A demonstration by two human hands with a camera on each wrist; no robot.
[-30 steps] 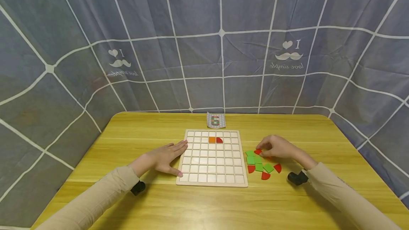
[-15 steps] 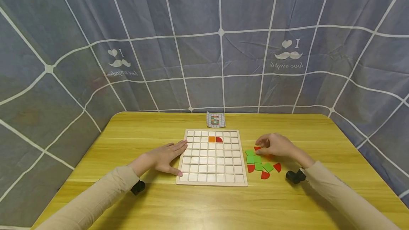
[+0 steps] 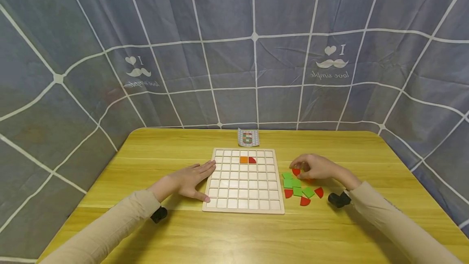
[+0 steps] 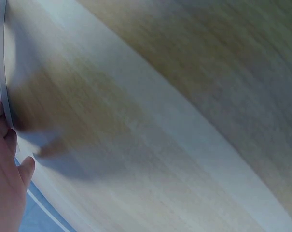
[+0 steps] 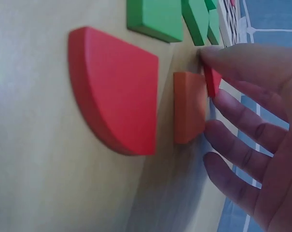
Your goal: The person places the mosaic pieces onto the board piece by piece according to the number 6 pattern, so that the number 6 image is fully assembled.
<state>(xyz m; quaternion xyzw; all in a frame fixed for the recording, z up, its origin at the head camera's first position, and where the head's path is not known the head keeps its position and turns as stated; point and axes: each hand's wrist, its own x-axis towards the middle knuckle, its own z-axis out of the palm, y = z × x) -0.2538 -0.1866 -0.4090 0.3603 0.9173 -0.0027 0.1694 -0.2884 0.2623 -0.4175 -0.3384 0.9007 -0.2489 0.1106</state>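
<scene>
In the head view, my left hand (image 3: 192, 180) lies flat with spread fingers over the left edge of a pale wooden grid board (image 3: 243, 212). The left wrist view catches its fingers (image 4: 10, 140) at the board's rim. My right hand (image 3: 316, 167) is bent over the loose tiles right of the board, holding a red quarter-circle tile (image 3: 296, 172) between thumb and fingertips; the right wrist view shows this red tile (image 5: 212, 81) partly hidden by the thumb. Just under that hand lies an orange tile (image 5: 189, 108). On the board sit an orange square (image 3: 243, 159) and a red quarter-circle (image 3: 252, 160).
Several green square tiles (image 3: 288, 183) and red quarter-circles (image 3: 305, 201) lie loose beside the board on the wooden table (image 3: 242, 239). Behind the board is a small printed pattern card (image 3: 248, 137). A grey grid-patterned curtain (image 3: 227, 64) hangs around the table's far side.
The right hand has shifted slightly left, and the red tile at its fingertips shows more, turned a little. The left hand and the tiles on the board stay where they were.
</scene>
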